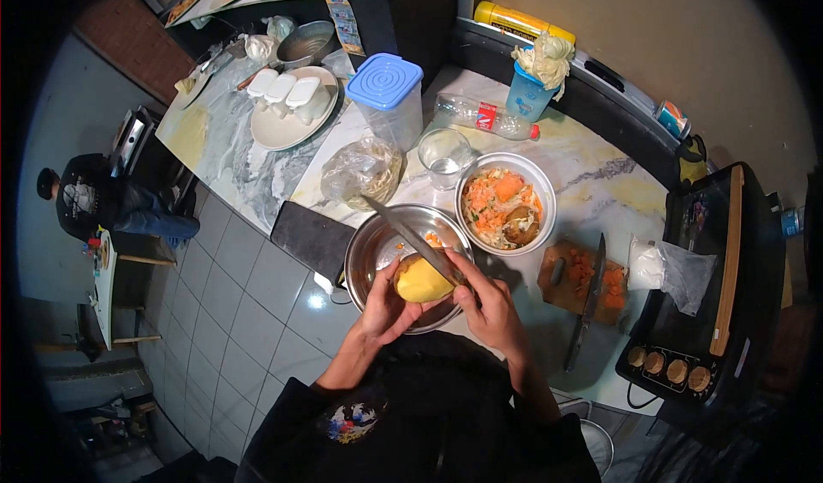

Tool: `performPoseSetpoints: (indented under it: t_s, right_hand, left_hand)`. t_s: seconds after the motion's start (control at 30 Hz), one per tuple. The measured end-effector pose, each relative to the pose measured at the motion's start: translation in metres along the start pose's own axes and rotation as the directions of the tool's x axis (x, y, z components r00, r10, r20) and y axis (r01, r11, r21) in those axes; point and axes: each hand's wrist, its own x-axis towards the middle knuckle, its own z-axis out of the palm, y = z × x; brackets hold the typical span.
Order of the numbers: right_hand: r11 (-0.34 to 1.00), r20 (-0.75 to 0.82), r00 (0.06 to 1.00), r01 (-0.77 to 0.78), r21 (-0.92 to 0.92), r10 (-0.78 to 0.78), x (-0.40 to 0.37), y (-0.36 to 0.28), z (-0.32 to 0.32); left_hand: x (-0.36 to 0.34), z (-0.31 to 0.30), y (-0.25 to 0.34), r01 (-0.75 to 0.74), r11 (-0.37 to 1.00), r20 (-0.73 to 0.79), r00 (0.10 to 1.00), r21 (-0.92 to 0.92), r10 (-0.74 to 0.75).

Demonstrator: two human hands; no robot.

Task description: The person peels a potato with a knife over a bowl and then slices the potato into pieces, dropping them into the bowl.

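A mostly peeled yellow potato [420,284] is gripped in my left hand [383,308], with the fingers curled round its side. My right hand [490,310] is closed on a knife [403,229], whose long blade points up and left and lies against or just above the potato's upper side. The handle is largely hidden by my fingers. Beneath both hands is a steel bowl [352,253] with small orange bits inside. Just beyond my right hand stands a white bowl [549,193] of shredded orange and pale vegetables, with a brown-skinned piece [521,224] on top.
On the right, a second knife [588,299] lies across a cutting board [549,288] with diced orange pieces. An electric griddle [686,333] borders that side. Behind the bowls are a clear cup [445,159], a plastic bag [360,170], a blue-lidded container [386,84] and a bottle [467,113]. A person [111,196] stands far left.
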Motion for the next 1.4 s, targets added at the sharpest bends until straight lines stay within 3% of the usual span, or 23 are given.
performPoseSetpoints:
  t_s: [0.07, 0.13, 0.2, 0.23, 0.27, 0.33, 0.37, 0.4, 0.47, 0.5, 0.6, 0.67, 0.83, 0.93, 1.0, 1.13, 1.2, 1.23, 1.3, 1.4]
  right_hand:
    - [0.998, -0.01, 0.999, -0.045, -0.045, 0.045, 0.0, -0.008, -0.007]
    - [0.991, -0.011, 0.996, -0.094, -0.09, 0.093, -0.004, -0.019, -0.015]
    - [0.966, 0.089, 0.977, -0.173, -0.192, 0.192, -0.007, -0.026, -0.021]
    - [0.981, 0.054, 0.997, -0.047, -0.19, 0.059, -0.01, -0.021, -0.017]
    - [0.981, 0.054, 0.997, -0.052, -0.188, 0.063, -0.011, -0.024, -0.016]
    - [0.944, 0.141, 0.989, 0.09, -0.318, -0.046, -0.011, -0.036, -0.013]
    - [0.9, 0.11, 0.983, 0.179, -0.398, -0.147, -0.014, -0.026, -0.005]
    - [0.904, 0.112, 0.984, 0.171, -0.392, -0.138, -0.016, -0.029, -0.004]
    - [0.836, 0.23, 0.973, 0.132, -0.532, -0.007, -0.017, -0.038, -0.006]
    - [0.805, 0.204, 0.97, 0.226, -0.548, -0.133, -0.016, -0.034, -0.003]
    - [0.772, 0.203, 0.962, 0.269, -0.575, -0.183, -0.015, -0.026, 0.0]
    - [0.753, 0.223, 0.96, 0.272, -0.599, -0.17, -0.014, -0.024, 0.0]
    - [0.671, 0.233, 0.942, 0.335, -0.661, -0.241, -0.011, -0.014, 0.007]
    - [0.737, 0.23, 0.956, 0.287, -0.611, -0.182, -0.011, -0.018, 0.006]
    - [0.734, 0.241, 0.949, 0.309, -0.605, -0.201, -0.01, -0.016, 0.004]
    - [0.749, 0.232, 0.952, 0.3, -0.591, -0.198, -0.008, -0.018, 0.002]
    - [0.723, 0.211, 0.943, 0.334, -0.605, -0.258, -0.01, -0.014, 0.005]
    - [0.723, 0.212, 0.943, 0.333, -0.605, -0.257, -0.011, -0.016, 0.005]
    - [0.747, 0.283, 0.951, 0.278, -0.604, -0.126, -0.011, -0.022, 0.002]
    - [0.75, 0.262, 0.958, 0.259, -0.609, -0.118, -0.01, -0.023, 0.002]
  left_hand:
    - [0.001, -0.001, 0.0, -0.006, 1.0, -0.001, 1.0, -0.019, 0.006]
    - [0.001, -0.009, 0.002, 0.0, 0.996, 0.166, 0.986, -0.093, 0.015]
    - [0.002, -0.017, 0.001, -0.006, 0.995, 0.163, 0.986, -0.103, 0.023]
    - [0.001, -0.016, 0.001, -0.049, 0.995, 0.167, 0.984, -0.089, 0.063]
    - [0.001, -0.015, 0.002, -0.09, 0.993, 0.172, 0.98, -0.075, 0.102]
    - [0.003, 0.001, 0.007, -0.071, 0.993, 0.086, 0.993, -0.09, 0.078]
    - [0.003, 0.0, 0.005, -0.083, 0.996, -0.012, 0.997, -0.026, 0.082]
    - [0.003, -0.001, 0.003, -0.085, 0.996, -0.11, 0.99, 0.038, 0.089]
    - [0.004, 0.003, 0.001, -0.094, 0.994, -0.176, 0.981, -0.059, 0.082]
    - [0.007, 0.0, 0.0, -0.106, 0.994, -0.17, 0.98, -0.026, 0.1]
    - [0.01, -0.003, 0.0, -0.08, 0.997, -0.187, 0.979, 0.003, 0.08]
    - [0.01, -0.016, -0.004, -0.002, 0.931, -0.074, 0.997, -0.364, -0.026]
    - [0.014, -0.02, -0.011, -0.018, 0.969, -0.186, 0.982, -0.245, -0.029]
    - [0.014, -0.01, -0.005, 0.016, 0.952, -0.142, 0.988, -0.305, -0.062]
    - [0.011, 0.007, 0.003, 0.05, 0.936, -0.275, 0.949, -0.347, -0.153]
    - [0.011, 0.001, 0.0, 0.036, 0.953, -0.309, 0.942, -0.3, -0.133]
    - [0.014, -0.016, -0.005, 0.115, 0.907, 0.001, 0.992, -0.405, -0.126]
    - [0.013, -0.015, -0.007, 0.116, 0.906, 0.001, 0.992, -0.406, -0.126]
    - [0.012, -0.003, -0.009, -0.056, 0.957, -0.212, 0.977, -0.284, -0.006]
    - [0.014, 0.0, -0.01, -0.067, 0.949, -0.272, 0.962, -0.307, -0.02]
